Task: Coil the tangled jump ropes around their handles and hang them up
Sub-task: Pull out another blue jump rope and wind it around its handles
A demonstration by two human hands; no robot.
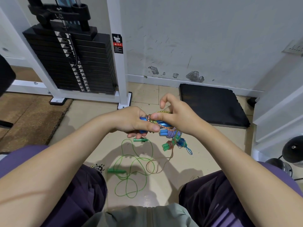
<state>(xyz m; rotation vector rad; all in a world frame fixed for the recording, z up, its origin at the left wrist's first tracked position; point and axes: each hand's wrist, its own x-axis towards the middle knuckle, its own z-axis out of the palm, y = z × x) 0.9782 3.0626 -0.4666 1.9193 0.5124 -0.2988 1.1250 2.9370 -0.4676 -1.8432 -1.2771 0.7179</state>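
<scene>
My left hand (pixel 133 122) grips a pair of shiny blue handles (pixel 161 123) held level above the floor. A speckled orange-yellow rope (pixel 162 111) is wound a few turns round them, and my right hand (pixel 174 114) pinches that rope against the handles with thumb and fingers. The rope's loose end trails down to a brown loop on the floor (pixel 152 167). Below my hands lie coiled bundles: a light-blue-handled one (pixel 168 133), a green-handled one (pixel 166 146) and a blue one (pixel 182 143). A loose green rope (pixel 131 174) sprawls on the tiles with its two green handles (pixel 116 170) apart.
I sit with my knees either side of the ropes. A weight-stack machine (pixel 72 63) with a white frame stands at the back left. A black mat (pixel 211 105) lies against the wall at the right. Dumbbell ends (pixel 293 149) sit at the far right.
</scene>
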